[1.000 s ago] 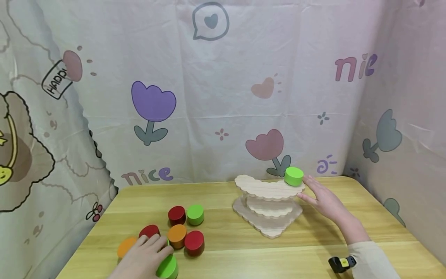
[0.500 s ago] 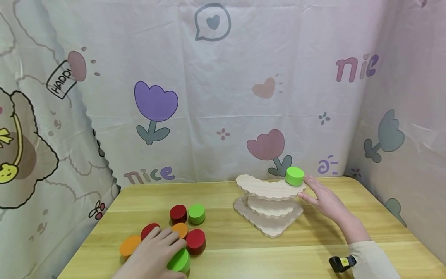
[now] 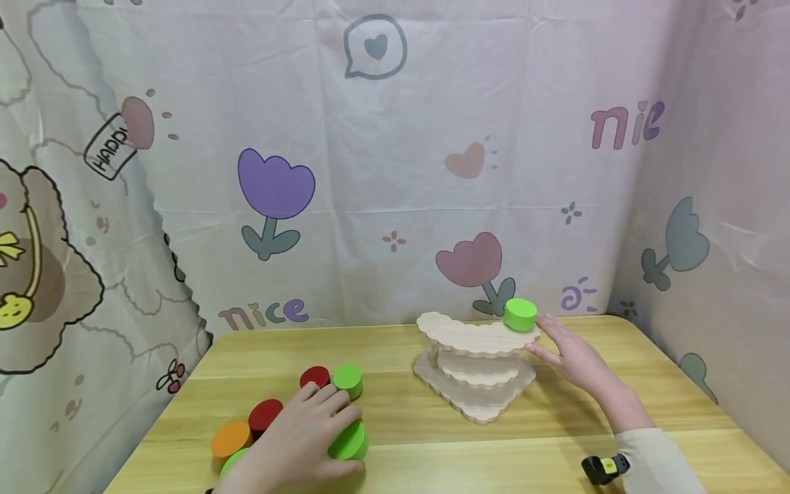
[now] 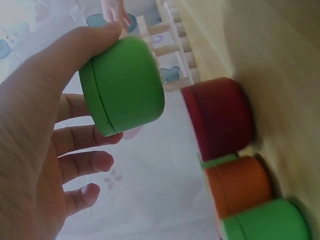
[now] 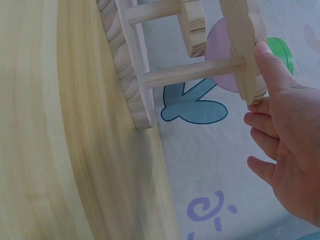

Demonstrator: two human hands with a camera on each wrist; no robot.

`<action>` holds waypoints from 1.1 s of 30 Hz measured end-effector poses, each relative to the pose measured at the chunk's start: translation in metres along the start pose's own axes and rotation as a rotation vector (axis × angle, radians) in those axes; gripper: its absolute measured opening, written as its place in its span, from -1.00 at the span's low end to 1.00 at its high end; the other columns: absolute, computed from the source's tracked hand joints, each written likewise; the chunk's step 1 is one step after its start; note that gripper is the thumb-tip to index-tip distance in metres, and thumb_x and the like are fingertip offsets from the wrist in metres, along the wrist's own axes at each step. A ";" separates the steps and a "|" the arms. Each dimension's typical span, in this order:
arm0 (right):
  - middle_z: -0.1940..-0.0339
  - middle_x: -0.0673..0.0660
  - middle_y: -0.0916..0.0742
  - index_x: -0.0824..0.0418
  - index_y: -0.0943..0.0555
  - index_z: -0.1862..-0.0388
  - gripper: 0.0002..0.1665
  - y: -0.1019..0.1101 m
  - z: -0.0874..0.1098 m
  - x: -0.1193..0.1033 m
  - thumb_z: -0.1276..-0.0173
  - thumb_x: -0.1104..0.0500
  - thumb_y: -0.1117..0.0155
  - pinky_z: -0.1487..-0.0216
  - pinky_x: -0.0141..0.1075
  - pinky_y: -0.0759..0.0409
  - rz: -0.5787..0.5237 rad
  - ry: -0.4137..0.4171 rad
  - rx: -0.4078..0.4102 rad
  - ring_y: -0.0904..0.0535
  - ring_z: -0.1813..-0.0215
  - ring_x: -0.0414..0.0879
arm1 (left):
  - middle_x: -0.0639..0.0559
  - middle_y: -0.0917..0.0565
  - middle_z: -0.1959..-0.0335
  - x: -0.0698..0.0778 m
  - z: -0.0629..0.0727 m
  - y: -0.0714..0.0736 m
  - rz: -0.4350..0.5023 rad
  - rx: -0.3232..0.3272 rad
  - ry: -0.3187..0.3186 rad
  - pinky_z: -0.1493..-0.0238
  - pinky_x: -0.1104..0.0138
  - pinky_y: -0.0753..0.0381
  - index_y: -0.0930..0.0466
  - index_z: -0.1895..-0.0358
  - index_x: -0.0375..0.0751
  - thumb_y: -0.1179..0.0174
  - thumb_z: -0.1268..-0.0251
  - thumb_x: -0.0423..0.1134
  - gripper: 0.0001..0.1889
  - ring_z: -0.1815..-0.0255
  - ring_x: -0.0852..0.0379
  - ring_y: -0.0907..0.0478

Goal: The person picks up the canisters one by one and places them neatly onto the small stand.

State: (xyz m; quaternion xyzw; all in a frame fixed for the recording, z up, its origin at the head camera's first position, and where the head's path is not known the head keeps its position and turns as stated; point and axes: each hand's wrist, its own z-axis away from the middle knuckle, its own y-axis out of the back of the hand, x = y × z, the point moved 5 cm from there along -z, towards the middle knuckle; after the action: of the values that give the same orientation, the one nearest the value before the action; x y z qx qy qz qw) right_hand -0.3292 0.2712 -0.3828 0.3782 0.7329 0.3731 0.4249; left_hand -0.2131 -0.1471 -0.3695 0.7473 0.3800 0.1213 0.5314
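Observation:
In my left hand (image 3: 299, 439) is a short green cylinder (image 4: 127, 85), pinched by the thumb and fingers; a seam line runs near one end. The left wrist view has it raised above the table, beside the other cylinders. At the right stands a pale wooden tiered stand (image 3: 472, 336) with scalloped edges and round posts. My right hand (image 3: 574, 360) holds the right end of its top board, thumb on the near edge (image 5: 252, 75) and fingers at the tip. Just by those fingers, a second green cylinder (image 3: 520, 315) sits on the top board.
On the table's left side are red cylinders (image 3: 265, 416), an orange cylinder (image 3: 231, 440) and more green cylinders (image 3: 348, 381). My left hand covers part of this group. A printed cloth (image 3: 370, 261) hangs behind the table (image 3: 420, 460). A black wrist device (image 3: 605, 469) shows at the right cuff.
The left hand has moved right and a little forward with the green cylinder, now over the orange and red ones. The right hand and the stand have stayed put.

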 end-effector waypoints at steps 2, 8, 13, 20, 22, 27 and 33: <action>-0.44 0.51 -0.29 0.45 -0.25 -0.42 -0.12 -0.001 0.000 0.001 -0.39 -0.15 -0.17 -0.39 0.26 -0.14 0.004 0.000 -0.001 -0.18 -0.45 0.45 | 0.26 -0.57 0.19 0.001 -0.006 0.000 -0.009 0.024 -0.014 0.10 0.28 -0.36 -0.58 0.10 0.18 -0.31 0.09 0.38 -0.47 0.16 0.25 -0.40; -0.43 0.52 -0.29 0.47 -0.26 -0.41 -0.12 -0.002 0.000 0.003 -0.39 -0.14 -0.18 -0.39 0.26 -0.15 0.006 0.007 0.005 -0.18 -0.45 0.45 | 0.27 -0.48 0.29 0.003 -0.024 0.001 -0.015 0.024 -0.035 0.16 0.31 -0.33 -0.55 0.12 0.18 -0.30 0.05 0.34 -0.52 0.23 0.27 -0.33; -0.44 0.52 -0.29 0.47 -0.25 -0.41 -0.12 -0.002 0.000 0.002 -0.39 -0.14 -0.18 -0.39 0.27 -0.14 -0.002 0.006 0.005 -0.18 -0.45 0.45 | 0.24 -0.53 0.24 0.008 -0.043 0.003 -0.010 0.027 -0.058 0.17 0.32 -0.37 -0.56 0.09 0.17 -0.28 0.02 0.35 -0.51 0.20 0.25 -0.41; -0.45 0.50 -0.28 0.45 -0.25 -0.42 -0.12 -0.003 0.001 0.002 -0.39 -0.15 -0.18 -0.40 0.26 -0.14 -0.006 0.000 0.002 -0.17 -0.46 0.44 | 0.20 -0.56 0.20 0.012 -0.068 0.006 0.007 0.018 -0.058 0.15 0.30 -0.41 -0.56 0.05 0.15 -0.26 -0.02 0.32 -0.51 0.14 0.22 -0.46; -0.45 0.50 -0.27 0.45 -0.24 -0.43 -0.11 -0.004 0.000 0.002 -0.39 -0.16 -0.17 -0.40 0.27 -0.13 -0.006 -0.004 -0.002 -0.17 -0.46 0.44 | 0.20 -0.56 0.20 0.012 -0.076 0.008 0.015 0.022 -0.053 0.16 0.31 -0.41 -0.56 0.04 0.14 -0.27 -0.02 0.30 -0.51 0.15 0.22 -0.46; -0.45 0.50 -0.27 0.45 -0.24 -0.43 -0.11 -0.003 0.000 0.003 -0.39 -0.16 -0.17 -0.40 0.27 -0.13 -0.005 -0.008 -0.002 -0.16 -0.46 0.44 | 0.20 -0.55 0.21 0.013 -0.095 0.016 0.041 0.035 -0.027 0.17 0.32 -0.40 -0.57 0.02 0.14 -0.29 -0.01 0.29 -0.50 0.18 0.24 -0.44; -0.45 0.51 -0.26 0.44 -0.23 -0.43 -0.10 -0.002 0.000 0.002 -0.39 -0.16 -0.17 -0.40 0.27 -0.12 -0.003 -0.011 -0.008 -0.16 -0.46 0.44 | 0.22 -0.54 0.23 0.014 -0.117 0.022 0.072 0.053 -0.004 0.19 0.34 -0.38 -0.59 0.01 0.17 -0.29 -0.02 0.29 -0.51 0.20 0.26 -0.42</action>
State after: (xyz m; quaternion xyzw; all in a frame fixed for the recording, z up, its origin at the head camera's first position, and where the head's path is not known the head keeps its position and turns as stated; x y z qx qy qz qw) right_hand -0.3303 0.2721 -0.3850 0.3776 0.7297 0.3733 0.4308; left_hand -0.2622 -0.0580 -0.3054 0.7746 0.3548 0.1285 0.5075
